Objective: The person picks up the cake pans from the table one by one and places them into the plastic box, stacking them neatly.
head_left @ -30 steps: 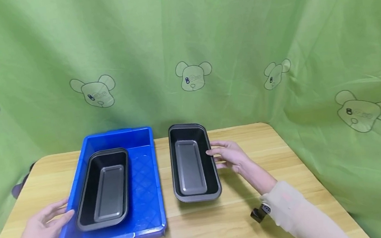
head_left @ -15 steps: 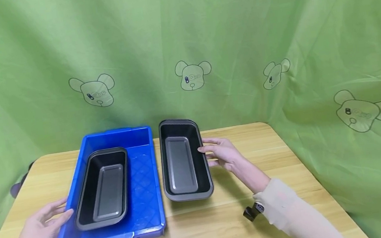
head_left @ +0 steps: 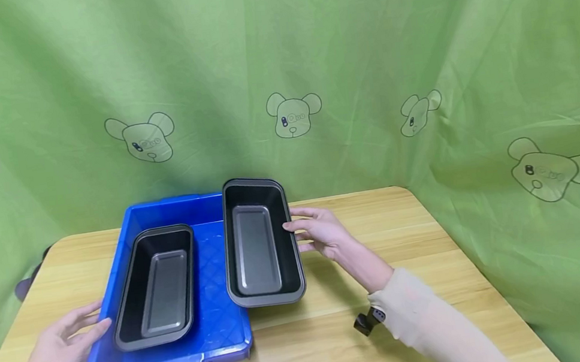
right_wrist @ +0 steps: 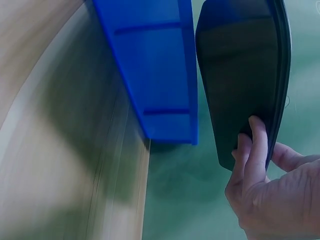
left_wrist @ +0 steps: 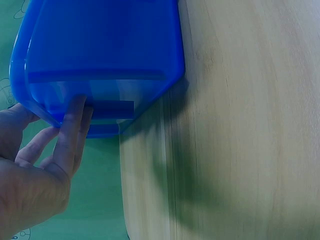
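Observation:
My right hand (head_left: 324,234) grips a black loaf pan (head_left: 256,248) by its right long side, thumb over the rim and fingers beneath. The pan is raised, overlapping the right wall of a blue plastic tray (head_left: 228,356) in the head view. From the right wrist view, its dark outer side (right_wrist: 240,75) hangs above the level of the tray's wall. Inside the tray, on the left, lies a second black loaf pan (head_left: 165,293). My left hand (head_left: 56,354) holds the tray's left wall, thumb at the rim; the left wrist view shows fingers (left_wrist: 72,130) against the outside.
The tray stands on a wooden table (head_left: 332,345) with rounded far corners. A green curtain (head_left: 341,66) printed with bear heads hangs behind and on both sides. A small black device (head_left: 368,319) sits at my right sleeve's cuff.
My right hand has carried the raised loaf pan leftward and slightly up, from beside the tray to over its right edge. The left hand, tray and other pan stay put.

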Demonstrator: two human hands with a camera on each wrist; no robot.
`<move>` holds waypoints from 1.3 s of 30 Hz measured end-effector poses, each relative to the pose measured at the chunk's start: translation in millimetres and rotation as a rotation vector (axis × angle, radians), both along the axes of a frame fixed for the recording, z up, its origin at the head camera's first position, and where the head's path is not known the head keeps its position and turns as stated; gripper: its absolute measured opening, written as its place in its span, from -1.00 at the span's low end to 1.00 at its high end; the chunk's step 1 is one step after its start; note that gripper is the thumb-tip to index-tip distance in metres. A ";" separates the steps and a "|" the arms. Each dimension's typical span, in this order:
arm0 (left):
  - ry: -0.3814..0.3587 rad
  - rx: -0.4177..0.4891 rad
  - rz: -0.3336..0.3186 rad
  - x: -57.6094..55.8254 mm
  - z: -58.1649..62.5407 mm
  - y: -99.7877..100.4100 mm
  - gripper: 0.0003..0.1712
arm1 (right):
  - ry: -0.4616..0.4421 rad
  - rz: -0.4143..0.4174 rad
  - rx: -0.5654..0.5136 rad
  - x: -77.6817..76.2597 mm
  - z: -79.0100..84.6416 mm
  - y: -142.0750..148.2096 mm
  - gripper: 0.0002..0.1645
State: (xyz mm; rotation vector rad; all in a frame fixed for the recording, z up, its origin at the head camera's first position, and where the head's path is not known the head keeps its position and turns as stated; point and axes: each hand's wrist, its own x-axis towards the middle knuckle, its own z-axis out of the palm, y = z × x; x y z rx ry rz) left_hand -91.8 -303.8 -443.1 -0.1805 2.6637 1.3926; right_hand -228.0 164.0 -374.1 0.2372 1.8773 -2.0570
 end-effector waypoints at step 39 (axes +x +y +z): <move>0.023 0.021 0.010 -0.2 -11.3 -5.5 -0.17 | -0.038 0.072 -0.056 2.6 -16.9 -112.0 -0.33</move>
